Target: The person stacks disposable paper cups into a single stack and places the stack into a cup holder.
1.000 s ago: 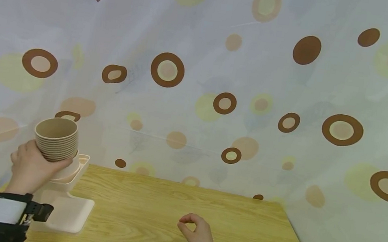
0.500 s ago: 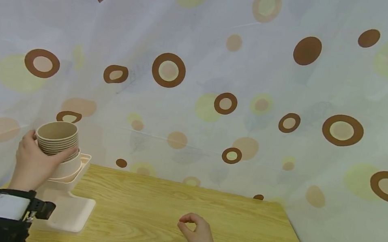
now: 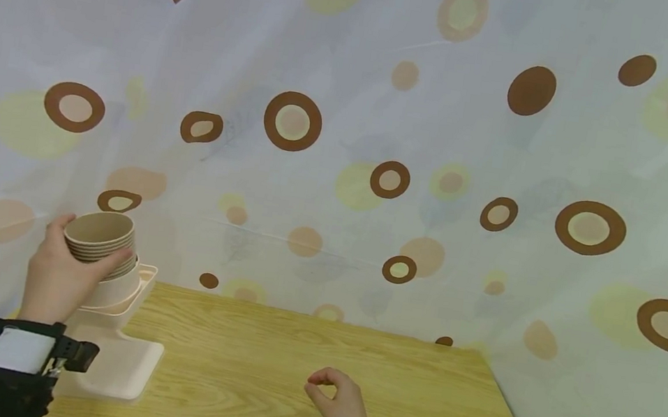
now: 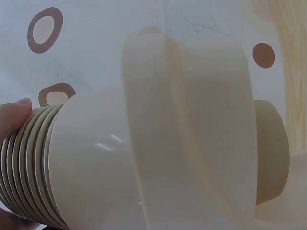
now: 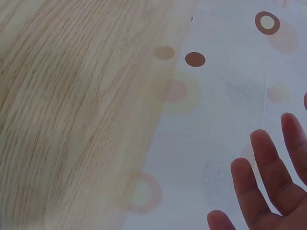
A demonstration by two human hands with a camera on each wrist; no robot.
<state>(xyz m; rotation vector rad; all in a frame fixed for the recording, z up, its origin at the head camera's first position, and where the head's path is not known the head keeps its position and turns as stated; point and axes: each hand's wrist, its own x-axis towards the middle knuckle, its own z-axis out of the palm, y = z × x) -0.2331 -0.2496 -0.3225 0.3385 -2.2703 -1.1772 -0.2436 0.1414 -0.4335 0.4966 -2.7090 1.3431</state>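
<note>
My left hand [image 3: 57, 278] grips a stack of beige paper cups [image 3: 100, 242], thumb and fingers around its sides just below the top rims. The lower part of the stack is inside the round tube of a cream-coloured cup dispenser [image 3: 119, 293]. In the left wrist view, several cup rims [image 4: 29, 165] stick out of the tube [image 4: 93, 158], and a cup bottom [image 4: 272, 151] shows past the dispenser's other end. My right hand [image 3: 342, 407] hovers over the table with its fingers loosely curved and nothing held. Its fingers [image 5: 261, 179] also show in the right wrist view.
The dispenser's flat base [image 3: 113, 369] stands on the left of the wood-grain table [image 3: 250, 366]. A white sheet with brown and yellow circles [image 3: 336, 96] hangs behind the table and along its right side.
My left hand and the cup stack have moved slightly down, and the stack has sunk deeper into the dispenser's tube, with fewer rims showing above. The right hand stays in place.
</note>
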